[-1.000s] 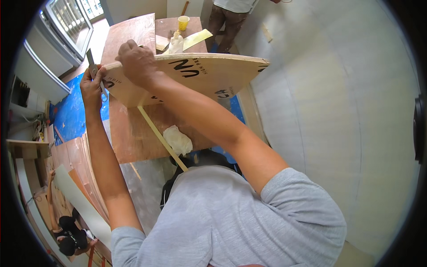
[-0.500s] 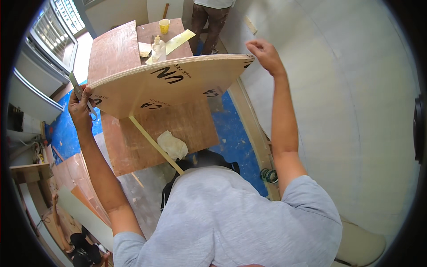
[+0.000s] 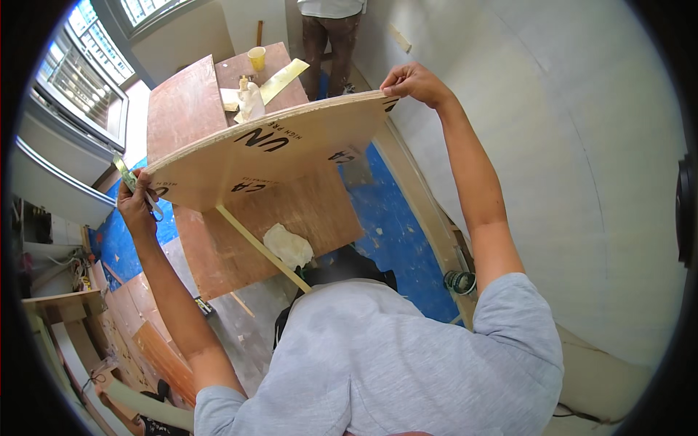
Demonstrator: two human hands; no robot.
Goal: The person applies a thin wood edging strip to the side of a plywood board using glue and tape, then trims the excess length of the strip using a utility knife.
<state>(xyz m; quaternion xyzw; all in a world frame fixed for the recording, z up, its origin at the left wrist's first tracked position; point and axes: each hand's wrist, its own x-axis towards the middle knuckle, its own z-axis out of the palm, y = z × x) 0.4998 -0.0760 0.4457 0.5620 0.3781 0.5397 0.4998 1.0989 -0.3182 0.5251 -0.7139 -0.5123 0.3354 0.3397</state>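
Observation:
A large plywood board (image 3: 211,163) with dark lettering on its face stands tilted in front of me. My left hand (image 3: 137,200) is closed at its left corner. The same hand also holds a slim metal tool (image 3: 125,173), apparently scissors, with a loop below the fingers. My right hand (image 3: 416,83) pinches the top edge at the board's right corner. A narrow pale yellow strip (image 3: 254,241) runs from the lower part of the board to my waist. Behind the top edge are a whitish glue bottle (image 3: 251,102), a yellow cup (image 3: 257,58) and a flat yellowish strip (image 3: 283,81).
Brown plywood sheets (image 3: 182,105) lie beyond the board, another (image 3: 334,211) below it with a crumpled white bag (image 3: 288,245). A person (image 3: 331,36) stands at the far side. A pale wall (image 3: 552,160) rises on the right. Blue sheeting (image 3: 392,225) covers part of the floor.
My right hand was raised just off the board's right corner; now its fingers grip that edge. The whole view has shifted slightly, and the left hand keeps its hold.

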